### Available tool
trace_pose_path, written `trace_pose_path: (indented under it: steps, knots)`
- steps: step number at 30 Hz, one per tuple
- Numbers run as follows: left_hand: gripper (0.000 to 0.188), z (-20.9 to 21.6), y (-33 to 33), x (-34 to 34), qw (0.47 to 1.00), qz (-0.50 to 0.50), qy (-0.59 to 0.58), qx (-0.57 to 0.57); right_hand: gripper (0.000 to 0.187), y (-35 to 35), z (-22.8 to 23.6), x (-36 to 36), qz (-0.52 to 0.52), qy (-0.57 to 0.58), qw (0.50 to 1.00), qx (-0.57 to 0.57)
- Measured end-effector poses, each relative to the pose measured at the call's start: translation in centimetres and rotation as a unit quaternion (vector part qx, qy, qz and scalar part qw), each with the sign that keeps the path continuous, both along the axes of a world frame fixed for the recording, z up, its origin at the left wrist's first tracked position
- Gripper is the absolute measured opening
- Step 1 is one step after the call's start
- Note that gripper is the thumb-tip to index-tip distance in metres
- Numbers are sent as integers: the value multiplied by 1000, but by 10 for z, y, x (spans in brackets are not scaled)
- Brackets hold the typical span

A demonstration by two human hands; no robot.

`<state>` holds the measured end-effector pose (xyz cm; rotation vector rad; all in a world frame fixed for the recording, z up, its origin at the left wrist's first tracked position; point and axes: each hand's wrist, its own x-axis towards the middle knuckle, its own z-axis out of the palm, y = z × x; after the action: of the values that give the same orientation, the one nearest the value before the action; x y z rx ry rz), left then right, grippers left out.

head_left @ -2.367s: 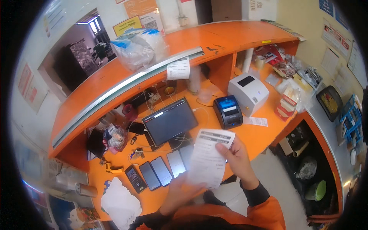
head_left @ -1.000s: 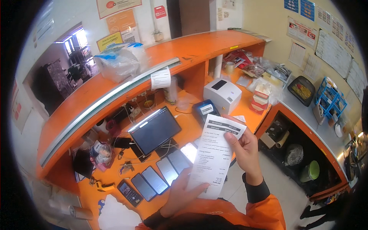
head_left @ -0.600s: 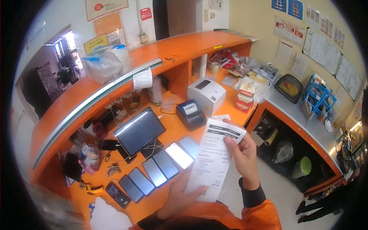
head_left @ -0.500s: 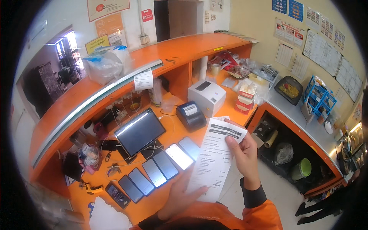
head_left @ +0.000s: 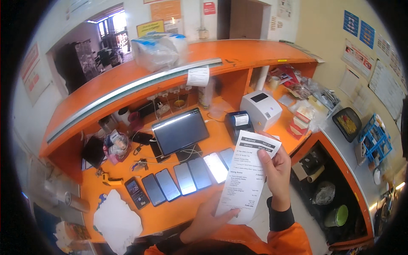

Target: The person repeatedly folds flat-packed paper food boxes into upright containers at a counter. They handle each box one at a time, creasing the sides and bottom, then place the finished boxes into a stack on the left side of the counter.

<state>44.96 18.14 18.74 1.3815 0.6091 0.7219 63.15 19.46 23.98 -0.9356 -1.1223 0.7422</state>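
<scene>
A long white printed receipt (head_left: 247, 176) hangs upright in front of me, held at both ends. My right hand (head_left: 276, 171) pinches its upper right edge with the thumb on the paper. My left hand (head_left: 208, 220) grips the bottom edge from below. Both sleeves are orange with dark cuffs. Beneath the receipt lies the orange counter (head_left: 170, 212) with a row of several phones (head_left: 182, 178) lying flat, one with a lit screen.
A tilted tablet (head_left: 180, 131) stands behind the phones. A small black receipt printer (head_left: 238, 124) and a white label printer (head_left: 261, 109) sit to the right. Crumpled white paper (head_left: 117, 220) lies at the counter's left front. A raised orange ledge (head_left: 140, 80) carries a plastic bag (head_left: 157, 51).
The view has swung slightly left and down over the counter. Both hands keep holding the receipt in the same way, now a little lower right in the picture.
</scene>
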Motion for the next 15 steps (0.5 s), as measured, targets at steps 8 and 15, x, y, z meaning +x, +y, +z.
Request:
trace_pose_path:
  steps: [8,15]
  knots:
    - [52,1,-3,2,998,41,32,-18,36,13,-2,-2,34,5,999,9]
    - [41,0,-8,14,997,48,41,-40,37,8,-3,9,36,5,999,-1]
